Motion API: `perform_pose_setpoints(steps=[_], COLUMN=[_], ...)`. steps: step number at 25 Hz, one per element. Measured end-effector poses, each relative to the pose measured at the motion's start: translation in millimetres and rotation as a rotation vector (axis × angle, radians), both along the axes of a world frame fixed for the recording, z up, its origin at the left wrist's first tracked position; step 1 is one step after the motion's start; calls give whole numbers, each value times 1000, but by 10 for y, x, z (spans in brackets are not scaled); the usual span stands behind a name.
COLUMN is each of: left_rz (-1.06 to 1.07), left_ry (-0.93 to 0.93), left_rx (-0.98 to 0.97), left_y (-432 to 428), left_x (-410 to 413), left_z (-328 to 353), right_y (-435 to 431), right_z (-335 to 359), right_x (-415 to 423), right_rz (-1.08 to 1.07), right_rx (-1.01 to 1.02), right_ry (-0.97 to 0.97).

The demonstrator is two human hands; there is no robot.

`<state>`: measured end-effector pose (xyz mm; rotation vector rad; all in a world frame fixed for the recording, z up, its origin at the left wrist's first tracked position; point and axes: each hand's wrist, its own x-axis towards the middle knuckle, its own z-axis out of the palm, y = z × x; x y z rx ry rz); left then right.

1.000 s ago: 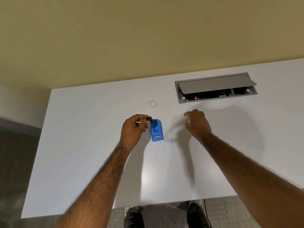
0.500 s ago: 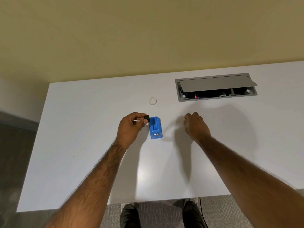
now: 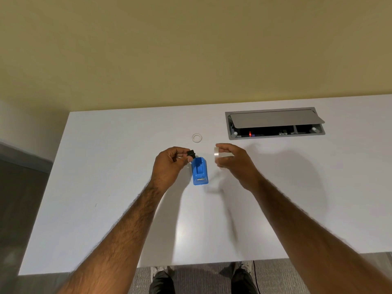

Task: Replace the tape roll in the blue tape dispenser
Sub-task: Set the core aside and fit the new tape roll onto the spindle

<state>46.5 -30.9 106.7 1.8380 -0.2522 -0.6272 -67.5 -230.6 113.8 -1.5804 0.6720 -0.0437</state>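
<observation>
On the white tabletop [image 3: 106,187], approx. mid-desk, the blue plastic tape dispenser [image 3: 200,171] stands upright betw. both hands, centre slot facing up. Left hand [image 3: 169,164] is just beside its left side, fingers curled. Thumb + fingertips pinch a small black plastic spindle [image 3: 191,153] over the dispenser's far-left corner. Right hand [image 3: 235,160] is to the right, apart from the dispenser. Its thumb + curled fingers hold a clear tape roll [image 3: 216,154] edge-on, above the table. Small white ring [image 3: 197,137] lies flat just behind the dispenser. Grey cable box [image 3: 274,124], flap lid part-raised, is recessed in the desk at far right.
</observation>
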Motion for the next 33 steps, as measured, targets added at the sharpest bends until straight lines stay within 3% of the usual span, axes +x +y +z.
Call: perform_pose_setpoints(steps=[9, 25, 33], left_rz=[-42, -98, -65], left_ry=[-63, -113, -44], left_rx=[-54, 7, -30], left_y=[-113, -138, -146], left_x=[15, -18, -32], left_z=[328, 364, 356], right_y=[197, 201, 205], right_z=[372, 391, 405], right_x=[191, 170, 172], right_rz=[176, 194, 185], right_rx=[123, 83, 72], right_ry=[-132, -134, -120])
